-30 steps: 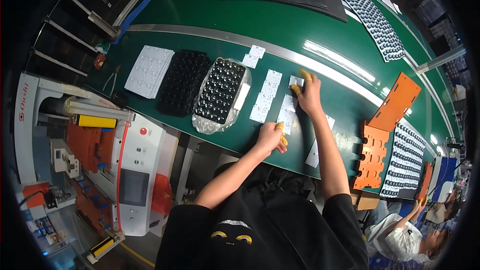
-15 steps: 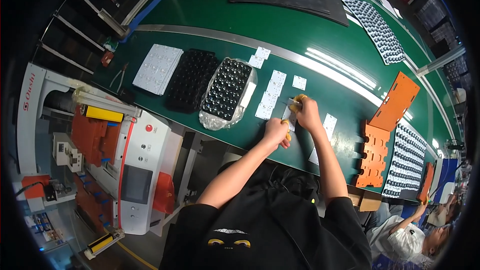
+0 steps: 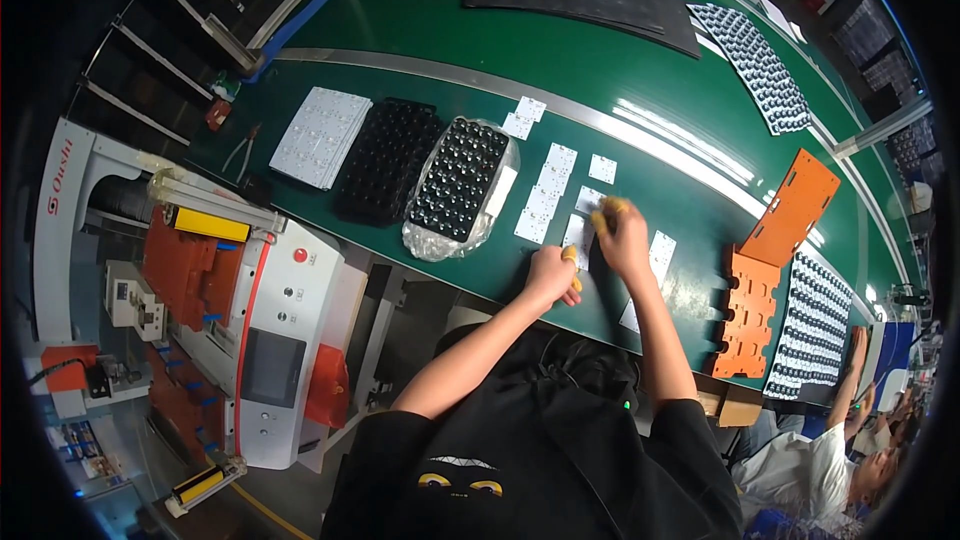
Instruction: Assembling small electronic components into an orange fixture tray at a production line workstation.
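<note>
My left hand (image 3: 553, 275), with yellow finger cots, pinches the near end of a short white circuit board strip (image 3: 577, 230) just above the green bench. Beyond it lies a small white board piece (image 3: 589, 199). My right hand (image 3: 624, 240) is at that piece's right edge, its thumb and forefinger in yellow cots and a little apart; whether they touch the piece is unclear. Further off rests a square white board (image 3: 602, 168). A longer white board strip (image 3: 546, 194) lies to the left, and another strip (image 3: 660, 258) is partly behind my right forearm.
Left stand a bubble-wrapped black tray (image 3: 460, 180), black trays (image 3: 385, 160), stacked white boards (image 3: 320, 138) and pliers (image 3: 240, 152). Right are orange fixtures (image 3: 752, 310) and a panel of black parts (image 3: 810, 325). A grey machine (image 3: 275, 340) flanks the bench; a co-worker (image 3: 800, 465) sits at right.
The small board piece, earlier at my right fingers against the strip, now lies apart beyond it. My right hand has shifted slightly nearer and its fingers have loosened. My left hand keeps the strip.
</note>
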A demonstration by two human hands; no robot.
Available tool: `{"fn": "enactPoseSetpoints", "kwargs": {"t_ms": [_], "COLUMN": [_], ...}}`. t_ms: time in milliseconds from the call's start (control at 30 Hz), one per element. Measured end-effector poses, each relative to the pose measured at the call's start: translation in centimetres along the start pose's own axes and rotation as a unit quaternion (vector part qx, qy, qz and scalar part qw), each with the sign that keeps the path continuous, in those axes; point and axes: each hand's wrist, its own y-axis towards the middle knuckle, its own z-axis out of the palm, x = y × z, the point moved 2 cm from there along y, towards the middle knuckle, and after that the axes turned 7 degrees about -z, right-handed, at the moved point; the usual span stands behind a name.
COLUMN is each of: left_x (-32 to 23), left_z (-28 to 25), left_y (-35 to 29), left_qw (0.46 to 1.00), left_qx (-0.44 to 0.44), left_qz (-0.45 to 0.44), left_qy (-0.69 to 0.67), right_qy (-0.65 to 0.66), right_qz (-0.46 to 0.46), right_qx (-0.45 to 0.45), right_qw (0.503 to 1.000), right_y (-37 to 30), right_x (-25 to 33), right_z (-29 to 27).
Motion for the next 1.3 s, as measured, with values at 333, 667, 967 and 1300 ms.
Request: {"fn": "enactPoseSetpoints", "kwargs": {"t_ms": [333,667,967,1300], "left_x": [1.4,-0.3,2.2,0.7], "left_z": [-0.9,-2.0,-1.5,-1.5], "left_y": [-1.5,-1.1,-2.0,-2.2], "left_qw": [0.995,0.991,0.986,0.829], "left_qx": [-0.007,-0.005,0.144,-0.177], "left_qz": [0.037,0.031,0.069,0.168], "left_qy": [0.091,0.130,0.058,0.504], "right_qy": [-0.014,0.037,0.324,0.017], "right_qz": [-0.032,0.035,0.177,-0.020], "right_qx": [0.049,0.050,0.192,0.075], "right_qw": [0.998,0.997,0.909,0.997], "right_y": [-3.5,-1.6,-3.1,-2.8], "right_x": [1.1,1.3,-3.2,1.0], "right_z": [0.5,0.4,-0.9,-1.5]}}
